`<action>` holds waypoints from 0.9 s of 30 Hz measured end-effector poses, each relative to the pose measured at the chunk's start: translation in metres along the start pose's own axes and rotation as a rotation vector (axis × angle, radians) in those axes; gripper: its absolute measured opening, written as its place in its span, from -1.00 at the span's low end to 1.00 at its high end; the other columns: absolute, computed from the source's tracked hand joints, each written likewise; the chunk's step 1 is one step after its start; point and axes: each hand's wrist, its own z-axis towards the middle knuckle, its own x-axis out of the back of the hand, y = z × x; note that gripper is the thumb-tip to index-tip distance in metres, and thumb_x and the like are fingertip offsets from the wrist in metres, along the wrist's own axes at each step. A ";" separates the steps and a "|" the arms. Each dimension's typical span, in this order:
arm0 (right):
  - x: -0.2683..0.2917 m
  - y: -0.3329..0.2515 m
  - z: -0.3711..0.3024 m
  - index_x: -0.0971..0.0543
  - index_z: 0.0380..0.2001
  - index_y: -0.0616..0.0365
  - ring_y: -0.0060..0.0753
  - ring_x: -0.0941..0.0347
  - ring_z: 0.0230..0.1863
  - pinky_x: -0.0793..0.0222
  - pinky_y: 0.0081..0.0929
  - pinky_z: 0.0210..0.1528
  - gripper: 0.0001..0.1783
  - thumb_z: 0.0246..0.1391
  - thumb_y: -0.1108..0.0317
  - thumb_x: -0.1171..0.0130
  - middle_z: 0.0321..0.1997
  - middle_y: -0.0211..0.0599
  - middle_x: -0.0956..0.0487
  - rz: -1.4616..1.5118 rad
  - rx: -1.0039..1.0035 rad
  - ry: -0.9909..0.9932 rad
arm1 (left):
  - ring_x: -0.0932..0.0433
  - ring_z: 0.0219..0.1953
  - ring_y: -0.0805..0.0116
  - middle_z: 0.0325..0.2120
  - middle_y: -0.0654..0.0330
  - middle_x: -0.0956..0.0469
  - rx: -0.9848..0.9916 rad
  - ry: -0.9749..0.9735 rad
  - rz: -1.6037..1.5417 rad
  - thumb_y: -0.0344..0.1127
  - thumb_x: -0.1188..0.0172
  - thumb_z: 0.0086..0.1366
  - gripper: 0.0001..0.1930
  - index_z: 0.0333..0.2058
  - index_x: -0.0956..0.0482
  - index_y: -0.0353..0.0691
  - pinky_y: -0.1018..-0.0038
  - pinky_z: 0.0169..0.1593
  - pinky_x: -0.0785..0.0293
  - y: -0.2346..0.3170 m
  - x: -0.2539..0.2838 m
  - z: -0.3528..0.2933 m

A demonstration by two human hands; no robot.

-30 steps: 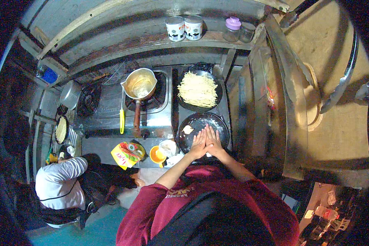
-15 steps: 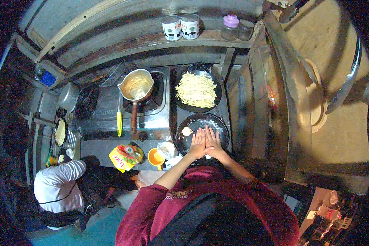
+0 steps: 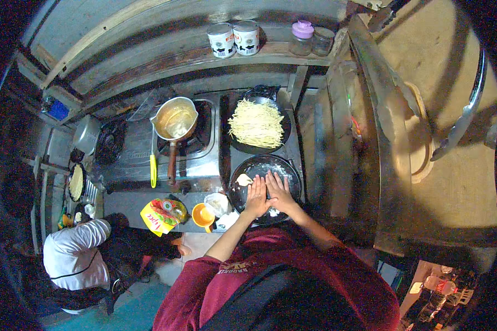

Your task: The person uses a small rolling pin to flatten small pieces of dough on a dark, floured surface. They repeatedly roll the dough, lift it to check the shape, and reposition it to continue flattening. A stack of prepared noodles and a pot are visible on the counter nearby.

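Both hands rest palm down on a round black pan (image 3: pixel 290 171) dusted with white flour. My left hand (image 3: pixel 257 199) lies flat with its fingers stretched forward. Beside it, my right hand (image 3: pixel 280 196) is also flat, its fingers a little spread and its thumb near the left hand. Whatever is under the palms is hidden. A small pale lump of dough (image 3: pixel 244 180) sits at the pan's left, just ahead of my left fingertips. Behind this pan, a heap of pale thin strips, like noodles or cut dough (image 3: pixel 255 126), fills a second dark round pan.
Left of the noodles stands a stove (image 3: pixel 132 160) with a saucepan (image 3: pixel 175 120) and a yellow-handled utensil (image 3: pixel 153 171). An orange cup (image 3: pixel 202 216) and a yellow packet (image 3: pixel 159 217) lie near my left forearm. Another person (image 3: pixel 77 254) crouches at left. Cans (image 3: pixel 222 41) line the shelf.
My hands have moved slightly apart, with the left one drawn back a little toward me. The whole view has shifted slightly.
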 end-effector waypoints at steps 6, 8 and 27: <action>-0.004 -0.015 -0.026 0.05 0.25 0.16 0.01 0.32 0.36 0.42 0.17 0.25 -0.25 0.01 0.14 0.13 0.36 -0.05 0.25 0.065 -0.036 -0.028 | 0.46 0.29 -0.10 0.23 -0.23 0.42 -0.074 -0.082 -0.280 0.27 0.14 0.13 0.01 0.20 0.45 -0.39 -0.05 0.22 0.45 0.023 -0.003 -0.017; -0.005 -0.016 -0.025 0.03 0.24 0.16 -0.04 0.29 0.36 0.42 0.17 0.25 -0.25 0.01 0.13 0.14 0.37 -0.10 0.25 0.086 -0.049 -0.026 | 0.47 0.29 -0.09 0.23 -0.21 0.44 -0.063 -0.120 -0.180 0.31 0.15 0.11 0.04 0.20 0.48 -0.38 -0.06 0.21 0.47 0.020 -0.012 -0.023; 0.005 -0.014 -0.012 0.01 0.24 0.16 -0.02 0.30 0.36 0.47 0.18 0.25 -0.23 -0.05 0.14 0.11 0.37 -0.18 0.20 -0.061 -0.094 -0.062 | 0.34 0.31 0.08 0.26 -0.10 0.29 -0.004 -0.023 0.177 0.43 0.25 0.04 0.05 0.23 0.28 -0.36 0.13 0.27 0.39 0.011 -0.001 -0.009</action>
